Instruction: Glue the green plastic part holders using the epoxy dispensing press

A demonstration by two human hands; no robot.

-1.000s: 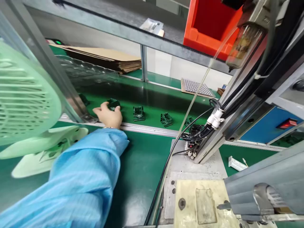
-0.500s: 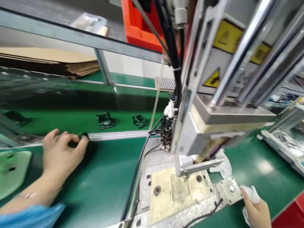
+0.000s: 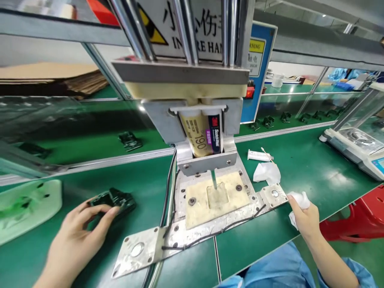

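Thumb and fingers of my left hand (image 3: 79, 230) close on a dark green-black moulded part (image 3: 123, 202), held over the green bench left of the dispensing machine. My right hand (image 3: 307, 220) grips a crumpled white wipe (image 3: 301, 200), its thumb tip beside the button plate (image 3: 275, 193) at the machine's right. Between the hands lies a cream fixture block (image 3: 196, 216) with a shallow recess. Above it a two-barrel adhesive cartridge (image 3: 199, 132) is clamped in the machine, and its thin green nozzle (image 3: 213, 179) points down at the recess.
A second button plate (image 3: 136, 251) juts out at the front left. Similar dark parts (image 3: 129, 141) lie on the green belt behind. At left is a pale green tray (image 3: 51, 200). A white tube (image 3: 258, 156), another wipe (image 3: 267, 173) and a scale (image 3: 360, 140) are at right.
My left hand has brought the dark part from the belt's edge toward me over the bench. My right hand still holds the wipe. The view has swung to face the machine.
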